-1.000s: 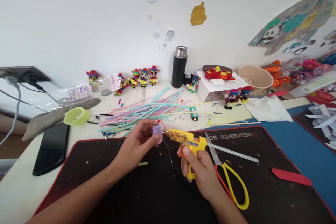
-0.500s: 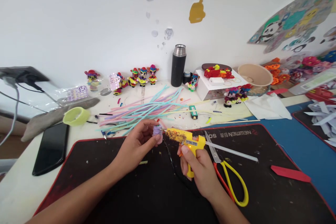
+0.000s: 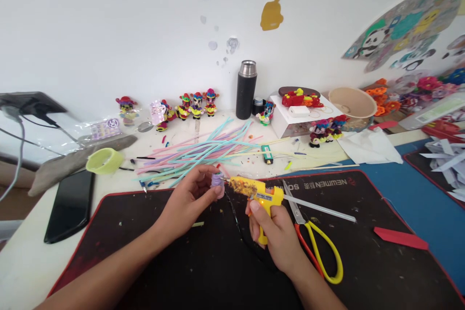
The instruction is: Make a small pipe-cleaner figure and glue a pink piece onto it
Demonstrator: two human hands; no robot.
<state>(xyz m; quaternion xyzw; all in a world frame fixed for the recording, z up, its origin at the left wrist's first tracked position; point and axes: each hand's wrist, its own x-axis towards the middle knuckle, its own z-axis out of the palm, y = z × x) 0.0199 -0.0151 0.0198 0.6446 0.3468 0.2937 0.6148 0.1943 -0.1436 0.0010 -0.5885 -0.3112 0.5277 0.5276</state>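
Note:
My left hand [image 3: 189, 198] pinches a small purple coiled piece [image 3: 217, 182] above the black desk mat [image 3: 145, 261]. My right hand [image 3: 276, 237] grips a yellow hot glue gun [image 3: 257, 193], its nozzle touching the right side of the purple piece. A clear glue stick [image 3: 319, 208] pokes out of the gun's back. Yellow-handled scissors [image 3: 316, 242] lie just right of my right hand.
Pastel straws [image 3: 203, 150] lie piled behind the mat. Small colourful figurines [image 3: 196, 104], a black flask [image 3: 246, 89], a white box [image 3: 298, 121] and a beige bowl [image 3: 354, 102] stand along the wall. A phone [image 3: 70, 206] and a green tape ring [image 3: 104, 160] lie left; a red strip [image 3: 399, 238] right.
Both hands stay together at the purple piece with the glue gun tip on it; only the view has shifted slightly.

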